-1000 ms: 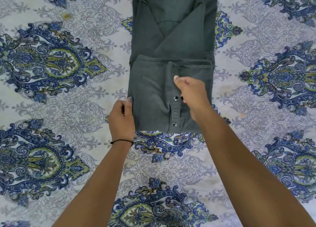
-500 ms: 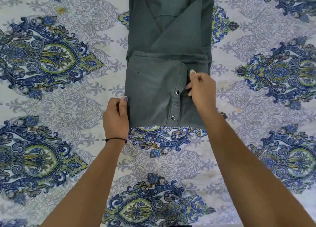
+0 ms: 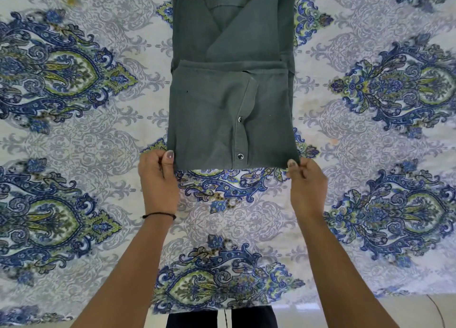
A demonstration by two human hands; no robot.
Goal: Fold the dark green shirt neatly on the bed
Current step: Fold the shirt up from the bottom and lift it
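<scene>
While the white bed sheet with blue and green paisley medallions (image 3: 74, 130) lies spread on every side, the person's left hand (image 3: 158, 179), a thin black cord bracelet (image 3: 159, 215) at its wrist, pinches the near left corner of the dark green cotton snap-button shirt (image 3: 209, 110), thumb on top and fingers (image 3: 151, 162) curled under the cloth. The shirt lies in the middle of the bed, narrowed to a long strip. Its sleeves are crossed over the far part and its near part is doubled up over the strip, so the placket with two metal snaps (image 3: 240, 156) faces up. At the near right corner the right hand (image 3: 307, 184) takes a matching pinch on the folded edge. I judge the lengthwise folding done and the crosswise folds in hand, with one laid and another about to be taken up. The next move, as I see it, calls for both corners to rise together and level, then travel toward the far part so the edges meet squarely and the loose placket flap does not slide.
</scene>
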